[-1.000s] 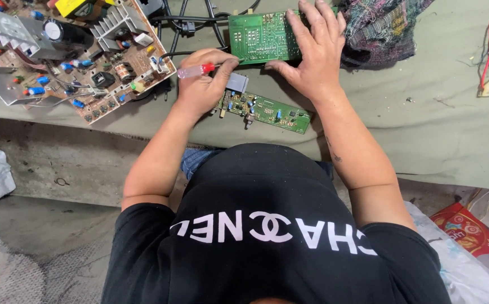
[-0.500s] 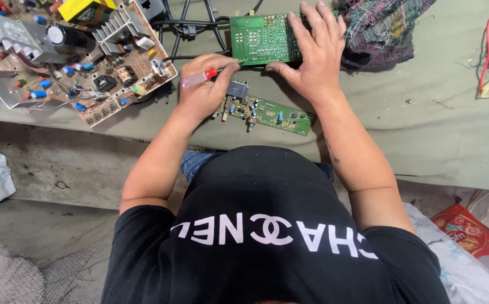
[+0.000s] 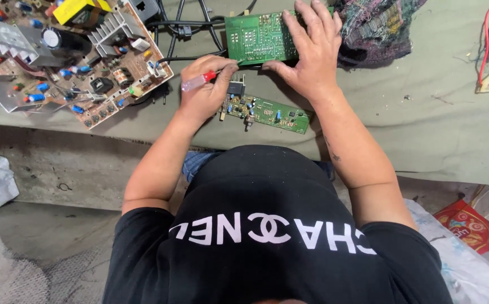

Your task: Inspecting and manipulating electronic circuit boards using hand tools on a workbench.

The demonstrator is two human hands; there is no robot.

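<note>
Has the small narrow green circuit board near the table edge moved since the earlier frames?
No. The small narrow green circuit board lies in the same spot, judged against the corner of the large brown circuit board and the front edge of the cloth-covered table.

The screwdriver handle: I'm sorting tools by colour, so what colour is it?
Clear pinkish with a red band, on the screwdriver gripped in the left hand; head view.

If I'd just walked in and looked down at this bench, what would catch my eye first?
Probably the two hands at the top middle: the right hand lies flat on a green circuit board, while the left hand grips a screwdriver with a clear red handle beside it. Just below them lies a smaller green board, and at the upper left a big brown board crowded with parts.
</note>
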